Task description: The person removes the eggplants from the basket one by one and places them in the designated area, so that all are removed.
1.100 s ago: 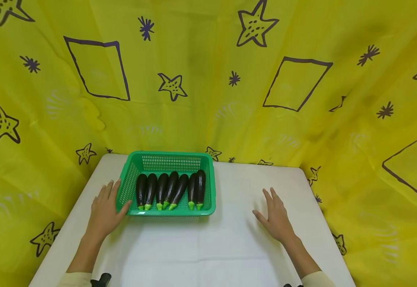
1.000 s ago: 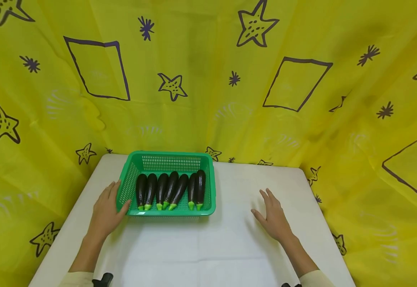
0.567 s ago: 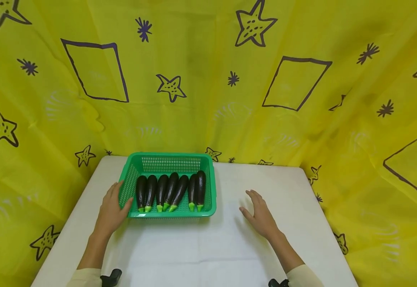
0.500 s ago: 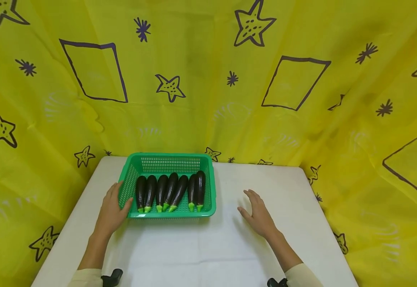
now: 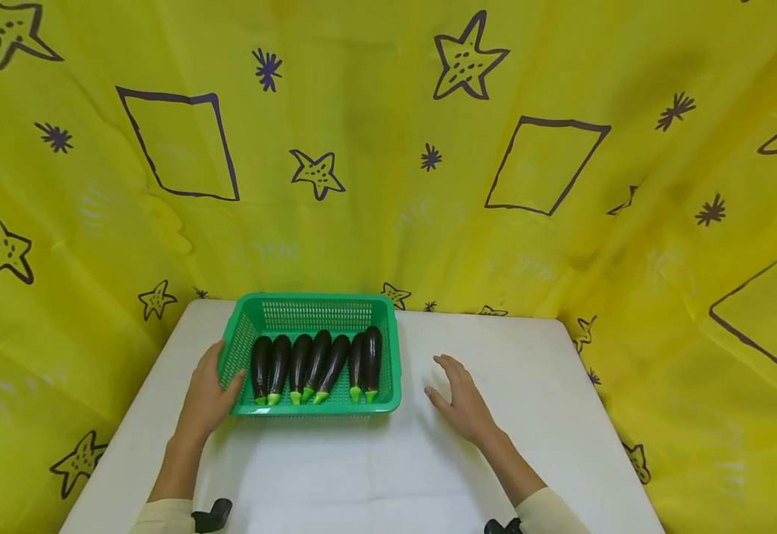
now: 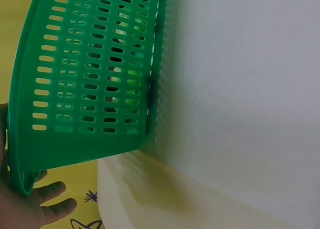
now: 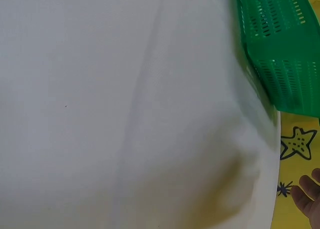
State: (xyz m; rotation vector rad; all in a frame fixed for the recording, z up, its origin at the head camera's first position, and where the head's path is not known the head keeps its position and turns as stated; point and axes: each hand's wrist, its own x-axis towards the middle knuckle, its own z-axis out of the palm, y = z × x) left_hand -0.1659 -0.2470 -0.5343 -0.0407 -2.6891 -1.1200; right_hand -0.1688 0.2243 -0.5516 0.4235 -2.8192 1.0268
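A green plastic basket (image 5: 317,409) with slotted walls sits on the white table, left of the middle. Inside it several dark eggplants (image 5: 299,367) lie side by side, green stems towards me. My left hand (image 5: 206,397) is at the basket's left side, thumb by the front left corner and fingers stretched along the side. In the left wrist view, this hand (image 6: 25,206) spreads its fingers by the rim's corner; contact is hard to tell. To the right of the basket, my right hand (image 5: 463,404) hovers above the table with extended fingers, apart from the basket and holding nothing.
A white cloth covers the table (image 5: 335,467). Yellow curtain (image 5: 375,237) with drawn stars and squares hangs behind the table and along both sides. Black wrist mounts (image 5: 213,515) show below the hands.
My right hand has moved left, nearer the basket. The left hand has shifted slightly while staying at the basket's left side. The head view has tilted up a little; the basket stays in place.
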